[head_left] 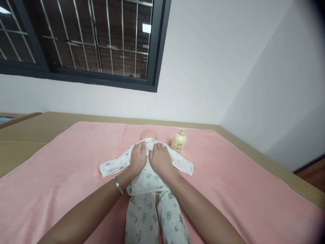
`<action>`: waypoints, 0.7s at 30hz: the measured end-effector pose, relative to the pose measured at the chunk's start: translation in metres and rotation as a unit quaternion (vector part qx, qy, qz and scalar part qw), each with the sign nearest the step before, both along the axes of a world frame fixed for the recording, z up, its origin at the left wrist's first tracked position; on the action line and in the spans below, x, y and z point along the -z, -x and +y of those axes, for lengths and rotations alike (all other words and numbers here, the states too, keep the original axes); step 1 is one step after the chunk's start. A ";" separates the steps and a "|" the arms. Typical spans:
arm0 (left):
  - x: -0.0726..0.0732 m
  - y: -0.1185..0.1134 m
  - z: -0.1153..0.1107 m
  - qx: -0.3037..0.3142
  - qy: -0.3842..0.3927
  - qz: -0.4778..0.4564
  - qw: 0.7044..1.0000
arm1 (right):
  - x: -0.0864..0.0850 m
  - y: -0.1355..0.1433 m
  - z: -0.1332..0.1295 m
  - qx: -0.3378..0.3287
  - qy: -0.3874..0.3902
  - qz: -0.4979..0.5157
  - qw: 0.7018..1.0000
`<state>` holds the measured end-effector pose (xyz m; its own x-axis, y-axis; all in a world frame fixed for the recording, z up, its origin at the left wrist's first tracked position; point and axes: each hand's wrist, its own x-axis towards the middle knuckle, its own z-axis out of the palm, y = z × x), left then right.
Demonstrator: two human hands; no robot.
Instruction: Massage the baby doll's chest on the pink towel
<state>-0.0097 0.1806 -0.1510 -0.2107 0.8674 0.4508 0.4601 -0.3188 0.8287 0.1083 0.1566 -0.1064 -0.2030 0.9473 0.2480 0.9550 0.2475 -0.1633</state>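
A baby doll lies on a pink cloth (83,152), dressed in a white printed top (147,181) and matching trousers (143,217). Only the rounded crown of its head (148,135) shows above the collar. My left hand (138,157) rests on the left side of the doll's chest, with a silver bracelet (118,185) at the wrist. On the right side of the chest my right hand (161,158) lies flat, fingers pointing toward the head. Both sleeves are spread outward. Neither hand grips anything.
A pale yellow bottle (179,141) stands beside the doll's right-hand sleeve. The cloth covers a beige surface (33,130) that meets a white wall (198,67). A dark-framed window (101,79) with metal bars is at the upper left.
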 end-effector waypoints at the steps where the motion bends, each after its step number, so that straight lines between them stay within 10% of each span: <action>1: 0.002 0.001 0.000 0.002 -0.006 -0.008 1.000 | 0.000 0.003 -0.003 -0.043 -0.009 -0.007 0.999; 5: 0.006 0.002 0.001 0.008 -0.014 -0.012 1.000 | -0.007 -0.002 0.005 -0.175 0.021 0.017 0.984; 13: 0.004 0.004 0.003 0.002 0.003 0.047 0.999 | -0.004 0.003 0.002 0.008 0.029 -0.005 1.000; 21: 0.003 0.001 -0.005 0.001 0.012 0.114 0.993 | -0.004 -0.016 0.016 -0.158 0.032 0.050 0.986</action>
<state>-0.0105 0.1760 -0.1537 -0.1033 0.8785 0.4665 0.6361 -0.3023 0.7100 0.1246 0.1726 -0.1028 -0.4675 0.8552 0.2240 0.8106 0.5157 -0.2773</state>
